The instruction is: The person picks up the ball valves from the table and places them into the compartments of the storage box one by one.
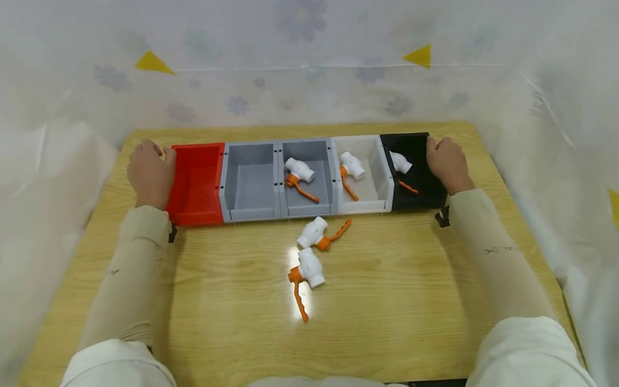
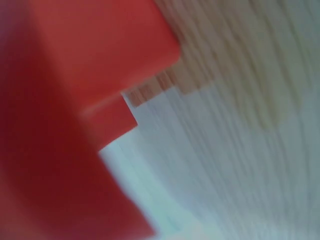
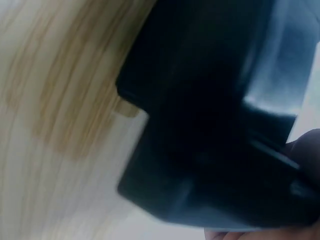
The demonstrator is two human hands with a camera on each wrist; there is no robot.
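Wood-grain tabletop [image 1: 227,322]: left hand [image 1: 151,174] grips red plastic bin [image 1: 199,218], right hand [image 1: 448,164] grips black plastic bin [image 1: 417,203] (probably light, stiff; hold outer ends).

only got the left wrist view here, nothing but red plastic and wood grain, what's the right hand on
Observer: The right hand grips the outer end of the black bin.
Operator: ok, anything in that bin
Observer: Yes, one white valve with an orange handle.
Operator: any lying loose outside the bins
Observer: Two loose valves lie on the table.
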